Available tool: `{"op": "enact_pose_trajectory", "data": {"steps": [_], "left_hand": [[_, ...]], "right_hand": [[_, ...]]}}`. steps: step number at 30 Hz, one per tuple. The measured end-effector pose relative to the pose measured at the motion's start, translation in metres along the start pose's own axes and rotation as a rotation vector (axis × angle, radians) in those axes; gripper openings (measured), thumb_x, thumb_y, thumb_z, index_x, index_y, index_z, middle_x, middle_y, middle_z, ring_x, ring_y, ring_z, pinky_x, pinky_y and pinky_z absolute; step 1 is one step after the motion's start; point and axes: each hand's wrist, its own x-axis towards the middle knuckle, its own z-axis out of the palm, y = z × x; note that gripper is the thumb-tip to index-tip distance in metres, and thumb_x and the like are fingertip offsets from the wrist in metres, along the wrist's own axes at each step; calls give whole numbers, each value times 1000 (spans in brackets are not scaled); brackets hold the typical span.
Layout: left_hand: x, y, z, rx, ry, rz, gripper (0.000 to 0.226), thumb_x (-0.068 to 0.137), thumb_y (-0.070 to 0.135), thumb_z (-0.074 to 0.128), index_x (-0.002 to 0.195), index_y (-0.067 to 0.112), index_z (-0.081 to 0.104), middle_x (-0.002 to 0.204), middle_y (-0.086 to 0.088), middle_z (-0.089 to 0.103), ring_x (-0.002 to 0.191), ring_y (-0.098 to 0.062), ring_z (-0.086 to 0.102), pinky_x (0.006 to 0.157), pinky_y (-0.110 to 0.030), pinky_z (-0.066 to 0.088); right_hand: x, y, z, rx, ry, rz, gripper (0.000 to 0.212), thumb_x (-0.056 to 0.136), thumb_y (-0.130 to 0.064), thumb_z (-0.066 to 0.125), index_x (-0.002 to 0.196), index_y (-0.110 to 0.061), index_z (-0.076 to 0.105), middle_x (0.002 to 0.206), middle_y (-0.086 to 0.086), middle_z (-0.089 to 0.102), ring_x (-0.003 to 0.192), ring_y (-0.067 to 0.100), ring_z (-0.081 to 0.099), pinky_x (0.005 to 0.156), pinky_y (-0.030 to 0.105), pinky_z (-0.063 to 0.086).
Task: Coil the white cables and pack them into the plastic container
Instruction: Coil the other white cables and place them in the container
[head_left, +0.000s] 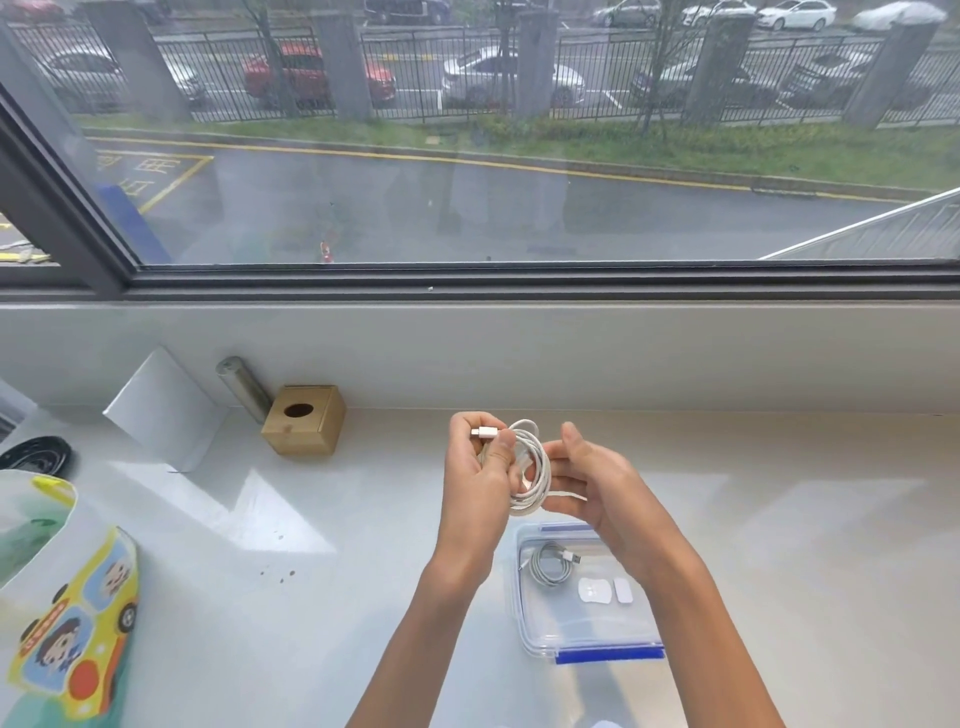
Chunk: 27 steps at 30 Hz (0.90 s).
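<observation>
The pale surface (779, 519) is carrying a clear container (597, 630), a wooden box (304, 423), a metal cylinder (244, 387) and a cartoon-printed bag (67, 613)

Left hand (479, 486), right hand (597, 483), forearms bare
</observation>
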Motion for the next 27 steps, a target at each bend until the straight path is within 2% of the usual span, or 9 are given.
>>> {"op": "enact_pose_trajectory", "data": {"steps": [3,7,12,16,17,19,22,24,27], "left_hand": [[-1,-3,1,9,-26,-12,4,103,14,45,100,14,47,60,4,46,52,-10,41,54,-22,42],[-1,-5,2,27,-18,-37,6,103,15,48,98,18,49,71,3,54,52,-3,50,54,-18,45],[-3,-8,-1,128,35,-42,11,101,16,51,94,24,52,86,0,60,65,-7,58,59,-22,47],[-4,-10,-3,147,64,-44,7,101,20,49,96,25,50,92,5,58,72,-15,55,68,-32,48],[-6,-10,-2,148,65,-35,6,102,21,48,98,26,48,92,7,56,75,-15,55,71,-34,49],[-11,-10,1,124,63,-16,6,103,22,46,99,26,45,91,9,54,75,-8,59,68,-27,52],[-18,-10,4,56,58,-24,4,104,24,45,100,25,42,92,7,55,74,-6,62,66,-22,53],[-23,-8,7,-9,82,-53,5,104,25,44,101,22,42,92,2,55,69,-8,59,61,-18,50],[-30,-3,12,-183,126,-175,5,104,24,44,102,19,43,90,-3,55,58,-6,54,54,-19,47]], "right_hand": [[3,6,5,13,34,-53,50,83,-47,75,104,-2,66,94,12,74,87,21,71,81,35,57],[1,11,6,92,38,-87,34,81,-28,81,105,-10,66,94,15,76,82,25,70,80,35,56],[-2,9,-2,71,-77,-19,60,79,-18,82,132,-25,55,109,23,73,94,31,70,98,48,49],[-9,7,4,186,-161,-12,56,82,-1,75,131,-21,58,99,18,72,87,28,69,82,34,56],[-11,8,10,145,-130,-32,54,81,0,74,128,-22,60,93,13,70,83,23,68,78,29,55],[-14,11,24,-2,2,-109,49,83,-2,74,122,-28,63,90,8,71,84,18,69,75,25,55],[-21,15,40,-179,243,-289,35,90,-10,71,113,-35,70,98,-5,74,96,10,69,73,21,56],[-26,23,47,-298,414,-379,29,92,-19,71,113,-38,73,106,-14,71,106,9,65,80,23,55],[-37,32,58,-506,674,-569,27,92,-18,71,115,-33,75,117,-14,67,113,14,62,83,23,51]]}}
